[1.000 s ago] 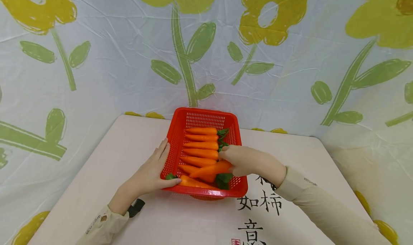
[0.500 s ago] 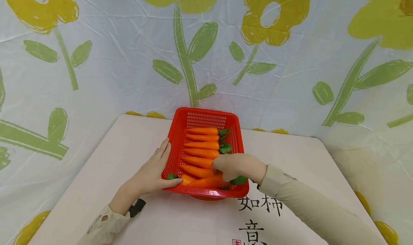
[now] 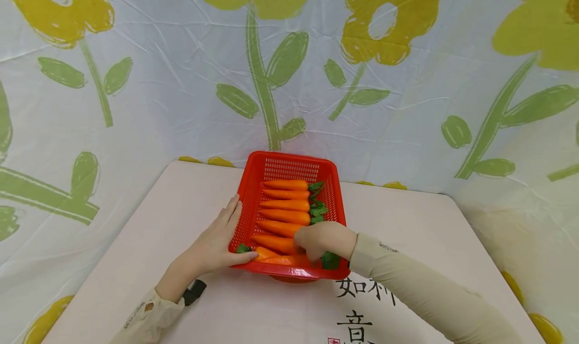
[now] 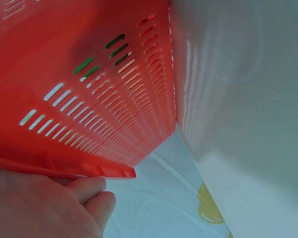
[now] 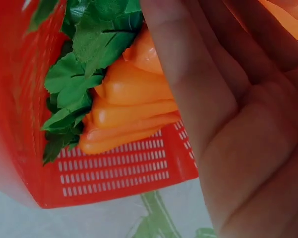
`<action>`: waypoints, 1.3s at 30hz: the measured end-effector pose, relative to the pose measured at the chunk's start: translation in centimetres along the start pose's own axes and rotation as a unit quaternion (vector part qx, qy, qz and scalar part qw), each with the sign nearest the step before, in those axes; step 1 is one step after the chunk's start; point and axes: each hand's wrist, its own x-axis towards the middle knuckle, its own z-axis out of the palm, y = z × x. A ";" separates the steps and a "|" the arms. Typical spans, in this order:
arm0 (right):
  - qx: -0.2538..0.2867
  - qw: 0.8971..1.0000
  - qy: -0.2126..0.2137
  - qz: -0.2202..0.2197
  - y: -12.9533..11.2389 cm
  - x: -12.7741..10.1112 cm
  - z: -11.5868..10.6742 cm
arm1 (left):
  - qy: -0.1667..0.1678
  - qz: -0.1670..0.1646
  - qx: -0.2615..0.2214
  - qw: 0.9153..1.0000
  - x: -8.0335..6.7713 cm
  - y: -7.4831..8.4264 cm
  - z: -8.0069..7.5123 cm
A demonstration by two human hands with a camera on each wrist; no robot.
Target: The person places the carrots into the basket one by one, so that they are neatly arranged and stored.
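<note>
In the head view a red plastic basket (image 3: 338, 198) holds several orange carrots (image 3: 285, 204) with green leafy tops, laid mostly side by side with tips leftward. My left hand (image 3: 217, 243) rests along the basket's left rim, fingers straight, thumb over the near-left corner by a carrot (image 3: 263, 254) whose leaves point left. In the left wrist view its fingers (image 4: 92, 191) lie against the rim. My right hand (image 3: 323, 238) is down in the basket's near end, holding a carrot (image 3: 287, 260) by its thick end; its fingertips are partly hidden. Leaves (image 3: 331, 260) show beside that hand.
The basket stands on a pale table (image 3: 190, 203) with black written characters (image 3: 355, 321) at its front right. A white cloth with yellow flowers (image 3: 271, 82) hangs behind and at both sides. A dark object (image 3: 194, 292) sits by the left wrist.
My right hand has brought its carrot down toward the near rim, where it now lies lower in the basket beside the others. The left hand keeps its place on the basket.
</note>
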 end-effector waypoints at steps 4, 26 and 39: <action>-0.013 1.000 -0.001 0.000 -0.3 0.0 0.1 | 0.001 0.002 0.001 1.000 0.0 0.0 0.0; -0.076 0.996 0.048 0.029 -2.2 0.2 0.9 | 0.002 0.001 0.011 1.000 0.0 0.0 0.0; -0.038 0.998 0.037 0.033 -1.5 -0.4 0.8 | 0.002 0.000 0.009 1.000 0.0 0.0 0.0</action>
